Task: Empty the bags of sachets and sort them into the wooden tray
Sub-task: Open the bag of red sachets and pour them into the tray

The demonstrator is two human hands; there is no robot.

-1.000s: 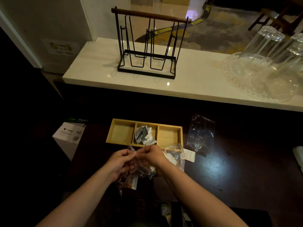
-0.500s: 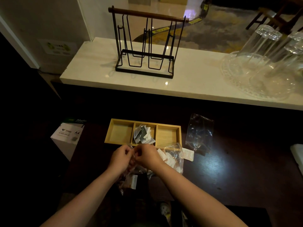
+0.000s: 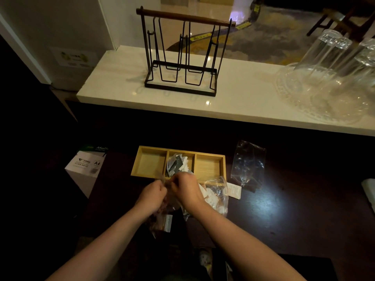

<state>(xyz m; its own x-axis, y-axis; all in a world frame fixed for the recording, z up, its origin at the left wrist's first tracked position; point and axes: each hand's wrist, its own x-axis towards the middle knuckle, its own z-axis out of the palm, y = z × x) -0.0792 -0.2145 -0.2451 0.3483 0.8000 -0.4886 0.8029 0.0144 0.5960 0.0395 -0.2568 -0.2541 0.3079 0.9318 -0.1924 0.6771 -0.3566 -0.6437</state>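
A wooden tray [image 3: 224,166] with three compartments lies on the dark table. Its middle compartment holds grey and white sachets [image 3: 176,164]; the left and right ones look bare. Just in front of the tray, my left hand [image 3: 152,196] and my right hand [image 3: 186,190] pinch the top of a clear bag of brownish sachets [image 3: 162,219] that hangs below them. A second clear bag of white sachets [image 3: 216,196] lies right of my right hand, with a loose white sachet [image 3: 234,190] beside it.
An empty clear bag [image 3: 248,162] lies right of the tray. A white A4 paper box [image 3: 86,165] stands at left. Above, on the pale marble counter [image 3: 243,102], are a black wire rack [image 3: 182,55] and a glass platter with upturned glasses [image 3: 332,78].
Both hands have drawn closer together at the bag's top and shifted slightly toward the tray. The bag hangs lower between them.
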